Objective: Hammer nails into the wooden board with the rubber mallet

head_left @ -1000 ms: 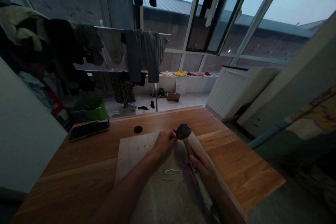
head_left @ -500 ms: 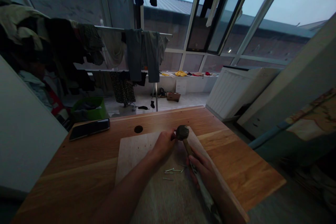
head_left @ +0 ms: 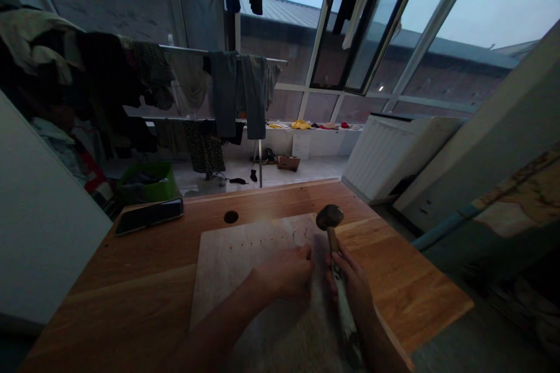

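Note:
My right hand (head_left: 352, 277) is wrapped round the handle of a hammer (head_left: 329, 217), its dark head raised over the far right edge of a pale wooden board (head_left: 219, 291). My left hand (head_left: 291, 273) is over the board with fingers curled together; whatever they hold, if anything, is hidden. Along the board's far side runs a row of small dark dots (head_left: 261, 240), perhaps nail heads. Near the row's right end, a thin nail (head_left: 305, 232) sticks up, with another slim upright shape beside it. The loose nails seen earlier are covered by my left hand and arm.
The board lies on a wooden table (head_left: 385, 256) with a round hole (head_left: 231, 217) near its far edge. A phone (head_left: 151, 217) rests at the far left. Beyond stand a clothes rack (head_left: 260, 160), a green basket (head_left: 149, 183) and a white appliance (head_left: 380, 154).
My left hand has drawn back toward me from the board's far side, uncovering the dots and nail. The hammer has shifted right, away from the left hand.

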`<state>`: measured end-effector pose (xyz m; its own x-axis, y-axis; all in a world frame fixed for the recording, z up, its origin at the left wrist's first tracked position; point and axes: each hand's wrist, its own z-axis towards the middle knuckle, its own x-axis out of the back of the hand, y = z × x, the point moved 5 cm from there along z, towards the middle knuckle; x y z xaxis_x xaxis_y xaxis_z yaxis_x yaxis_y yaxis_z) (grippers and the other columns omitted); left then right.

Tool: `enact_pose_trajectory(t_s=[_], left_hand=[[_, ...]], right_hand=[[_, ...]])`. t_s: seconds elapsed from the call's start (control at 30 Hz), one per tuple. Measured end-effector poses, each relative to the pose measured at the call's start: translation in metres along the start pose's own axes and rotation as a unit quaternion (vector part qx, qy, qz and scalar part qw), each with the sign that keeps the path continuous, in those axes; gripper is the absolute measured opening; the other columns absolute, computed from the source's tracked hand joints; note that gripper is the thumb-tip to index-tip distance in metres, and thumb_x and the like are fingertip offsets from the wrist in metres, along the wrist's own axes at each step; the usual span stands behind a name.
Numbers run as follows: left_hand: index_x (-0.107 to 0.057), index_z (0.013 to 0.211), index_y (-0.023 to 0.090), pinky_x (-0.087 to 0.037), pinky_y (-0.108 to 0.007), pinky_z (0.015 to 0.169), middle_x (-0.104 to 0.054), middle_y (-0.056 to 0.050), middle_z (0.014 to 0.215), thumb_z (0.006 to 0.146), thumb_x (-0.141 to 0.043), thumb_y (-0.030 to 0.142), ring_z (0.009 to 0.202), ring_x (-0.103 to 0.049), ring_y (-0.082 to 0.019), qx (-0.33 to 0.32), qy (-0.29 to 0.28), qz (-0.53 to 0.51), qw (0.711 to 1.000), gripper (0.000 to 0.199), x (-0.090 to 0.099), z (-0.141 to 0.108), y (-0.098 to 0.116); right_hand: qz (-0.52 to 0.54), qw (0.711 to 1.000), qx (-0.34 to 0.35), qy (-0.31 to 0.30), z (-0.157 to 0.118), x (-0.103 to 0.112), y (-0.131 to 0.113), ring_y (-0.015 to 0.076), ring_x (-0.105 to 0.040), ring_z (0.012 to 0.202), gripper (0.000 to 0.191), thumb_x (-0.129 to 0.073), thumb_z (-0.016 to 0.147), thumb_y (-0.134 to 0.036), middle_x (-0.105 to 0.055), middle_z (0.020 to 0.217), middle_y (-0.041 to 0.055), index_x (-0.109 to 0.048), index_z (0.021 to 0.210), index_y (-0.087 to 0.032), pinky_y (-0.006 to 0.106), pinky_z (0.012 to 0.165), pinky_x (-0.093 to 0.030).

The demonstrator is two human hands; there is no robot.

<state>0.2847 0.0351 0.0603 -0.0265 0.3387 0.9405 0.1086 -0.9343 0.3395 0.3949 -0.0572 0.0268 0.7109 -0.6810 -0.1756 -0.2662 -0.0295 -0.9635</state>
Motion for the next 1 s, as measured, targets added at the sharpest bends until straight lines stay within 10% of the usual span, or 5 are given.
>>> enact_pose_trajectory(t_s=[0.27,0.4,0.5,0.87,1.0], left_hand=[[-0.068,0.082,0.016,-0.045,-0.027,0.064,-0.07,-0.006,0.085,0.076,-0.065,0.014,0.074,-0.064,-0.019,0.042,0.072,-0.096,0.992,0.008,0.015,0.002,-0.035],[-0.069,0.097,0.015,-0.049,-0.025,0.069,-0.071,-0.002,0.081,0.08,-0.062,0.013,0.075,-0.066,-0.016,0.136,0.256,-0.282,0.915,0.019,0.026,-0.012,-0.093],[-0.073,0.098,0.015,-0.053,-0.029,0.079,-0.074,-0.004,0.086,0.081,-0.064,0.016,0.082,-0.069,-0.018,0.155,0.284,-0.33,0.887,0.019,0.018,-0.018,-0.115],[-0.075,0.09,0.015,-0.053,-0.027,0.078,-0.077,-0.004,0.087,0.081,-0.063,0.013,0.079,-0.07,-0.017,0.118,0.266,-0.293,0.911,0.015,0.014,-0.013,-0.106],[-0.076,0.092,0.014,-0.052,-0.027,0.078,-0.077,-0.006,0.088,0.08,-0.063,0.013,0.082,-0.07,-0.019,0.121,0.255,-0.28,0.918,0.017,0.013,-0.013,-0.103]], right_hand=[[0.003,1.0,0.007,0.001,-0.003,-0.004,-0.003,0.0092,-0.037,0.03,0.059,-0.08,0.063,-0.062,-0.051,0.044,-0.0082,-0.067,0.101,-0.019,0.021,0.028,-0.03],[0.013,1.0,0.004,-0.001,-0.004,-0.006,-0.004,0.009,-0.039,0.03,0.066,-0.082,0.061,-0.06,-0.057,0.051,-0.0077,-0.066,0.109,-0.019,0.022,0.028,-0.031],[0.014,1.0,0.006,-0.002,-0.004,-0.006,-0.004,0.0089,-0.038,0.03,0.067,-0.082,0.061,-0.062,-0.056,0.05,-0.0082,-0.066,0.109,-0.018,0.022,0.027,-0.031],[-0.013,0.997,0.005,-0.076,-0.017,-0.023,-0.026,0.0089,-0.035,0.026,0.045,-0.076,0.073,-0.063,-0.047,0.038,-0.0078,-0.063,0.083,-0.021,0.019,0.026,-0.03],[-0.008,0.993,0.047,-0.105,-0.016,-0.037,-0.027,0.0074,-0.04,0.03,0.041,-0.075,0.079,-0.054,-0.061,0.058,-0.0045,-0.069,0.104,-0.021,0.02,0.027,-0.032]])
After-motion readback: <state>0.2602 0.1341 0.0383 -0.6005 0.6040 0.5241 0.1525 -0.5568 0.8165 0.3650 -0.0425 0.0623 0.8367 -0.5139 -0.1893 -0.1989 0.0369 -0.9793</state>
